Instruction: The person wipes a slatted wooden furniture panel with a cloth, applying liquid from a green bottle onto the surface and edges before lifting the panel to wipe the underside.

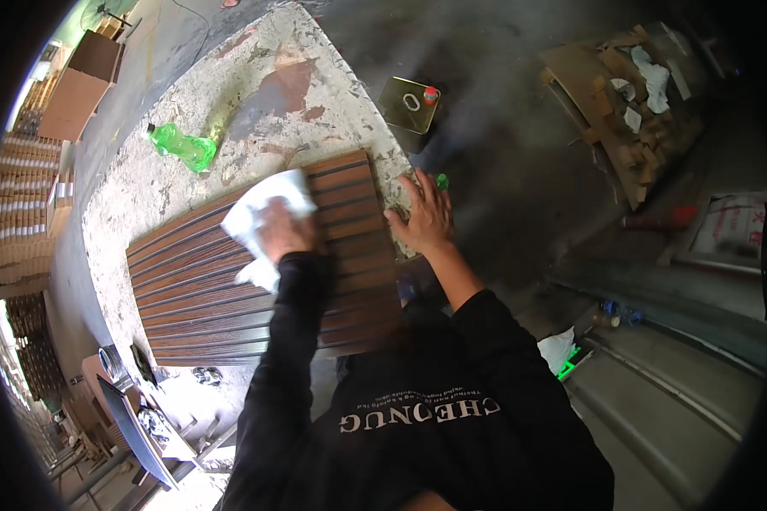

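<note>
A grooved brown wood-look panel [179,289] lies on a paint-stained white worktable [119,204]. On top of it, my left hand [286,232] presses a crumpled white cloth [268,198], holding it against the slats. This hand is blurred by motion. At the table's right edge, beside the panel's far right corner, my right hand [426,213] rests with its fingers spread and nothing in it. A green transparent bottle [181,146] with a dark cap lies beyond the panel on the table.
Past the table's right edge stands a rectangular metal can [407,106] with a red cap. Cardboard scraps [622,128] are piled at the far right. Stacked cardboard [25,196] and a brown box [78,89] line the left side. Long grey panels [656,409] lie at the lower right.
</note>
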Action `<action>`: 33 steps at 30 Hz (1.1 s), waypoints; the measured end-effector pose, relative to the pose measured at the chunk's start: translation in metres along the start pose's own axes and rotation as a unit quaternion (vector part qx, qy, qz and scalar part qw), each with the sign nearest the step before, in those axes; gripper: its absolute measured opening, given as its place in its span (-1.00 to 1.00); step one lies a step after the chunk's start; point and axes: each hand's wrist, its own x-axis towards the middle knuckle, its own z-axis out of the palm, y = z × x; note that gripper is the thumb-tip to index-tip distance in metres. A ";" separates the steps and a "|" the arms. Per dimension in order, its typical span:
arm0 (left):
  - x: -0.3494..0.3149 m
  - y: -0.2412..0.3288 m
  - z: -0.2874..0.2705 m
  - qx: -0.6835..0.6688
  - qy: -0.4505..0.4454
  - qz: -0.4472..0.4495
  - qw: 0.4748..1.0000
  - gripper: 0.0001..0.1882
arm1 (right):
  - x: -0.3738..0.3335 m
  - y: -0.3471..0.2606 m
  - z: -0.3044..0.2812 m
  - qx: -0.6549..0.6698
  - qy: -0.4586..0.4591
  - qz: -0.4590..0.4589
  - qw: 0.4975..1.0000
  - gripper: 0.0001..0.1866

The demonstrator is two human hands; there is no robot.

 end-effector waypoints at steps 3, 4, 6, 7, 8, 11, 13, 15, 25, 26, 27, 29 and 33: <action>-0.017 0.090 -0.027 -0.101 -0.065 0.155 0.981 -0.25 | -0.002 0.002 0.003 -0.004 -0.013 0.006 1.000 -0.30; -0.018 0.105 -0.036 -0.170 -0.062 0.190 0.965 -0.25 | -0.001 0.005 0.003 -0.014 -0.016 0.010 1.000 -0.31; -0.011 0.084 -0.031 -0.158 -0.077 0.193 0.965 -0.26 | -0.003 0.011 0.002 -0.003 -0.001 0.002 1.000 -0.32; -0.005 0.062 -0.030 -0.143 -0.093 0.194 0.966 -0.27 | -0.002 0.010 0.002 0.011 0.011 -0.008 1.000 -0.32; -0.001 0.039 -0.028 -0.135 -0.064 0.138 0.979 -0.30 | -0.002 0.011 0.001 0.006 0.020 -0.017 1.000 -0.33; 0.013 -0.059 0.002 -0.046 -0.008 -0.056 0.997 -0.31 | -0.002 0.009 0.003 0.008 0.014 -0.016 1.000 -0.34; 0.014 -0.064 -0.009 -0.051 0.022 -0.091 0.994 -0.42 | -0.002 0.006 0.000 0.009 0.020 -0.012 1.000 -0.35; 0.018 -0.034 -0.004 -0.074 -0.025 -0.073 0.994 -0.50 | -0.003 0.001 -0.001 0.013 0.026 -0.012 1.000 -0.36; 0.026 -0.024 -0.006 -0.206 0.107 0.094 0.968 -0.73 | -0.001 0.009 0.002 -0.003 0.026 -0.007 1.000 -0.36; 0.029 -0.065 0.003 -0.193 0.078 0.027 0.978 -0.72 | -0.001 0.008 0.002 -0.002 0.027 -0.005 1.000 -0.36; 0.030 -0.120 0.023 -0.132 0.153 0.010 0.979 -0.73 | -0.001 0.002 0.002 -0.004 0.031 -0.023 0.999 -0.36; 0.044 -0.137 0.016 -0.045 0.109 -0.017 0.993 -0.68 | 0.001 0.007 0.003 -0.015 0.036 -0.023 0.999 -0.35; 0.029 -0.013 -0.013 -0.213 0.012 0.071 0.974 -0.67 | 0.003 0.005 -0.002 0.002 0.060 -0.031 0.998 -0.36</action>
